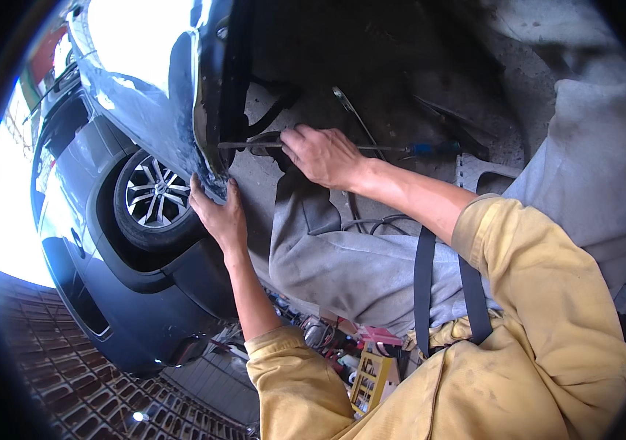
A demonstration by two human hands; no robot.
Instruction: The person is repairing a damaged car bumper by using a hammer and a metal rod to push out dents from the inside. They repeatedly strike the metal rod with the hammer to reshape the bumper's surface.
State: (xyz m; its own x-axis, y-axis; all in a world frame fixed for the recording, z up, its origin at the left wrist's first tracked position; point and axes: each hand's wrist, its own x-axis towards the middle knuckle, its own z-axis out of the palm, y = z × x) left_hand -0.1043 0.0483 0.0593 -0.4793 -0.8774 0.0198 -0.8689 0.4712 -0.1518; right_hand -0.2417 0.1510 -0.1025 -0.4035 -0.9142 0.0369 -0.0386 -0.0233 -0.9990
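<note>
My left hand (pixel 219 214) grips the lower corner of a shiny, light-reflecting car body panel (pixel 137 103), its fingertips and thumb on either side. Dark, scuffed material shows along that corner. My right hand (pixel 324 156) is closed around a long thin metal tool (pixel 251 144), whose tip reaches to the panel's inner edge. Right of that hand, a shaft in the same line ends in a blue handle (pixel 434 149); it looks like part of the same tool. My palm and fingers hide the middle of it.
A dark car with a spoked wheel (pixel 156 192) stands on the left. A wrench-like metal tool (pixel 353 114) and black cable (pixel 375 222) lie on the floor ahead. Grey-clad legs (pixel 357 271) stretch beneath my arms. A yellow case (pixel 372 381) stands among clutter at the bottom.
</note>
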